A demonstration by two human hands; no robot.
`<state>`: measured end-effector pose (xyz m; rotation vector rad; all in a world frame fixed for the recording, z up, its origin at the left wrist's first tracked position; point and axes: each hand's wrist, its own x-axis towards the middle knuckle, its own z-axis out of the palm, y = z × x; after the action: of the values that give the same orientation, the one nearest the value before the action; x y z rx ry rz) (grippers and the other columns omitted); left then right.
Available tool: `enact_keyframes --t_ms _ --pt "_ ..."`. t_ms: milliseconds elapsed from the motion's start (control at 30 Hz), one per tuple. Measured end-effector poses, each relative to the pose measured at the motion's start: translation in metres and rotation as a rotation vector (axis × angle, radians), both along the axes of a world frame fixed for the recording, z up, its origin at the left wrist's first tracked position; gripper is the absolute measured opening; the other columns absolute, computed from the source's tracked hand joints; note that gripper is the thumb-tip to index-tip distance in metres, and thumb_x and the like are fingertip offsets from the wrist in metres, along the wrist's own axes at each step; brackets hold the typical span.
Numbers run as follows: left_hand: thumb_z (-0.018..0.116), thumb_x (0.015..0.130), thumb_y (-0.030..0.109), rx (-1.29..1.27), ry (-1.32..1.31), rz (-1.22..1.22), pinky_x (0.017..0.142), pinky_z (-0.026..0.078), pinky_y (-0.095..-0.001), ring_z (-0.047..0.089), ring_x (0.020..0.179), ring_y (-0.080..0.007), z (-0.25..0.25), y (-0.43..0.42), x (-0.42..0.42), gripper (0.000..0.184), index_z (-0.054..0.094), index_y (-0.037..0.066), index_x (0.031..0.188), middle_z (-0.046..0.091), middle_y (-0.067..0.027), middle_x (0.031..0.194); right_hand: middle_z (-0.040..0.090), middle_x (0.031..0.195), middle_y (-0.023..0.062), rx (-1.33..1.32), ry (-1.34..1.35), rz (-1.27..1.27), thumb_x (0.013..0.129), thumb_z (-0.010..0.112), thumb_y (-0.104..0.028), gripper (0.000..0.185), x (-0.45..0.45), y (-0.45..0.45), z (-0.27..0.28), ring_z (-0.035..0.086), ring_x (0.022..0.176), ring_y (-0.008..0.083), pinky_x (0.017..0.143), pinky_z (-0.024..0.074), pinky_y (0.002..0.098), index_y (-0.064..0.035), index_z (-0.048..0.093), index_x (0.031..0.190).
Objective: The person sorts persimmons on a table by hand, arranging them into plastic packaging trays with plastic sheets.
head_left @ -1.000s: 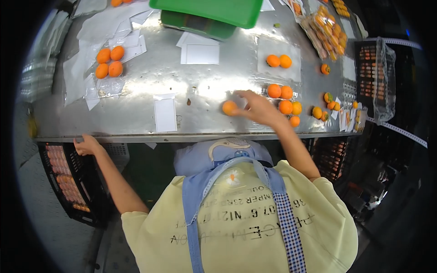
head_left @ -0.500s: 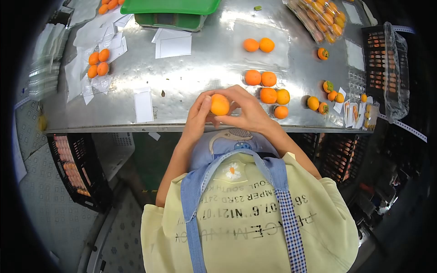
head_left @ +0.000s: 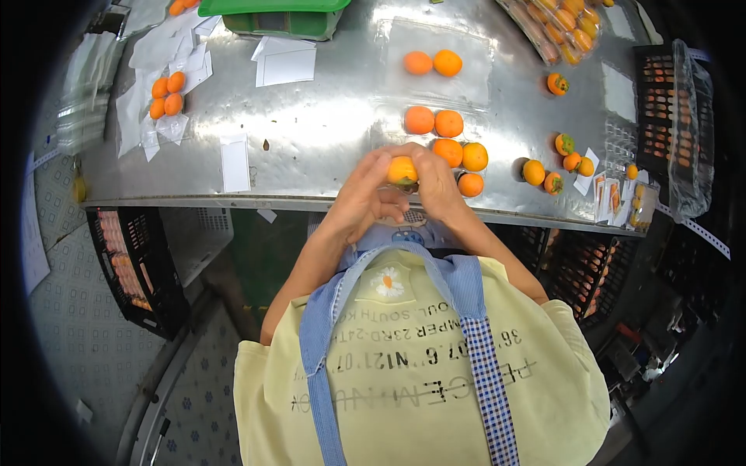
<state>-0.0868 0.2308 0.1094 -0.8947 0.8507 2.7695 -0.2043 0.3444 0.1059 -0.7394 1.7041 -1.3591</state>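
Observation:
Between my two hands, just over the table's front edge, is an orange persimmon (head_left: 402, 168) with its green leafy end turned down towards me. My left hand (head_left: 364, 194) pinches it from the left, its lower fingers curled beneath. My right hand (head_left: 437, 182) grips the fruit's right side, fingers bent over the top. Close beyond my right hand lies a group of persimmons (head_left: 448, 123) in a clear plastic tray (head_left: 392, 116). One loose persimmon (head_left: 470, 184) sits by the table edge. Another clear tray (head_left: 475, 78) farther back bears two persimmons (head_left: 447, 63).
Several loose persimmons (head_left: 533, 172) lie at the right, near small printed cards (head_left: 608, 198). Packed fruit (head_left: 571, 31) stands back right, and a green lid (head_left: 272, 6) back left. White paper sheets (head_left: 286, 64) lie on the metal table (head_left: 311, 140). Black crates (head_left: 136, 272) flank the table.
The persimmon has been turned so that its green end shows. Both hands have shifted slightly right relative to the table, my right hand closing more tightly round the fruit. The view has tilted a little.

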Motion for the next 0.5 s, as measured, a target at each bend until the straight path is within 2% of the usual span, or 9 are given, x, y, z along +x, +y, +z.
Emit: enact_keyframes --t_ms 67,133,233,333,433,500 --pt "0.047 0.098 0.04 0.022 0.021 0.013 0.064 0.055 -0.0297 0.061 0.08 -0.0177 0.0 0.0 -0.001 0.046 0.042 0.01 0.132 0.055 -0.0103 0.11 0.061 0.103 0.014 0.014 0.007 0.019 0.1 0.024 -0.032 0.051 -0.004 0.0 0.0 0.058 0.09 0.0232 0.084 0.0441 0.0317 0.0023 0.06 0.108" --pt "0.048 0.098 0.036 0.057 0.051 0.031 0.074 0.056 -0.0324 0.062 0.09 -0.0199 -0.004 -0.002 -0.004 0.046 0.041 0.009 0.134 0.054 -0.0112 0.114 0.06 0.107 0.0147 -0.016 0.05 0.021 0.099 0.028 -0.028 0.045 -0.008 -0.001 0.001 0.057 0.095 0.0231 0.087 0.0428 0.0315 0.0024 0.06 0.109" --pt "0.051 0.097 0.025 0.052 0.061 0.158 0.09 0.052 -0.0361 0.058 0.109 -0.0239 -0.003 -0.001 -0.008 0.047 0.037 0.005 0.137 0.052 -0.0132 0.12 0.059 0.11 0.0161 -0.095 0.192 0.026 0.097 0.037 -0.022 0.036 -0.014 -0.003 -0.003 0.056 0.1 0.0261 0.09 0.0415 0.0341 0.0018 0.059 0.113" --pt "0.059 0.091 0.011 -0.061 0.12 0.235 0.1 0.047 -0.0388 0.051 0.12 -0.0252 -0.004 -0.004 -0.006 0.054 0.035 0.003 0.138 0.048 -0.0138 0.126 0.058 0.113 0.0148 -0.145 0.222 0.004 0.094 0.046 -0.016 0.031 -0.021 -0.001 -0.007 0.056 0.101 0.0257 0.09 0.0428 0.0351 0.0003 0.057 0.118" --pt "0.063 0.085 0.002 -0.337 0.135 0.301 0.099 0.046 -0.0388 0.049 0.122 -0.0248 -0.014 -0.002 -0.004 0.059 0.036 0.002 0.137 0.045 -0.0138 0.131 0.057 0.116 0.0128 -0.147 0.192 -0.026 0.09 0.053 -0.012 0.033 -0.023 0.003 -0.004 0.056 0.1 0.0229 0.085 0.0461 0.0325 -0.0013 0.056 0.121" --pt "0.064 0.083 -0.001 -0.431 0.173 0.312 0.1 0.046 -0.0388 0.049 0.122 -0.0249 -0.017 -0.002 -0.003 0.061 0.036 0.002 0.137 0.043 -0.0133 0.132 0.056 0.116 0.0121 -0.154 0.203 -0.017 0.086 0.059 -0.01 0.037 -0.023 0.003 -0.001 0.056 0.099 0.0214 0.08 0.048 0.0301 -0.0022 0.055 0.122"
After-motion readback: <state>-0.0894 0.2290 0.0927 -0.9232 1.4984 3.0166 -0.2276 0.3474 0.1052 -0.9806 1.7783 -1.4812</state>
